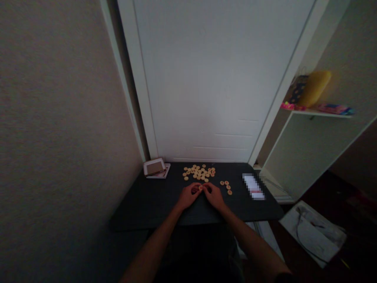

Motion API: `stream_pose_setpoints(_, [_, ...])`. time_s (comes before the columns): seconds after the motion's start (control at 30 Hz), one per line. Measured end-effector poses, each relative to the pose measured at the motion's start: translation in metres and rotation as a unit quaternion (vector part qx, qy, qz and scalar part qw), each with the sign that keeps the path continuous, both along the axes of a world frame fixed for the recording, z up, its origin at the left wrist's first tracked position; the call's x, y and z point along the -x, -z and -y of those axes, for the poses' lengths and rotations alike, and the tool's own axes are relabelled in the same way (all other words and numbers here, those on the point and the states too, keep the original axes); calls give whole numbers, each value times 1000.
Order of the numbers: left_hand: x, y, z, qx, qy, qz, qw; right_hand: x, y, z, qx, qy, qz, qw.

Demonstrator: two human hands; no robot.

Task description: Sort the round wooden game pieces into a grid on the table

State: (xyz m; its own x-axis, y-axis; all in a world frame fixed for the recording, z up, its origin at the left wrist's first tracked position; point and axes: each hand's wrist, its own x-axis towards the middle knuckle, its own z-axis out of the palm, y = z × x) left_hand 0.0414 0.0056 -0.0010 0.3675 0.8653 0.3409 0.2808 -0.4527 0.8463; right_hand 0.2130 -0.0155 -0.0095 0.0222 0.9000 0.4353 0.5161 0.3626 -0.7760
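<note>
Between the fingertips of both hands is a Chinese chess piece (200, 188), a small round pale-wood disc with a reddish mark. My left hand (188, 195) pinches it from the left, fingers curled. From the right, my right hand (212, 194) meets it with thumb and fingers closed. Just beyond the hands lies a loose cluster of similar pieces (199, 172), some overlapping. Right of my right hand, several pieces with reddish marks (228, 187) form a short bent row. The characters are too small to read.
The dark table (147, 200) stands against a white door panel (212, 98). An open box with its lid (155, 168) sits at the back left. A pixelated bright rectangle (253, 186) lies at the right. Beyond is a shelf (321, 112) holding a yellow object.
</note>
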Motion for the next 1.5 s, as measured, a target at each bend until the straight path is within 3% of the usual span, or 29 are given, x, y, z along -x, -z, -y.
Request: stream_pose_setpoints(1.5, [1, 5, -3, 10, 5, -18, 1000, 0, -4, 3, 11, 2, -21, 1000])
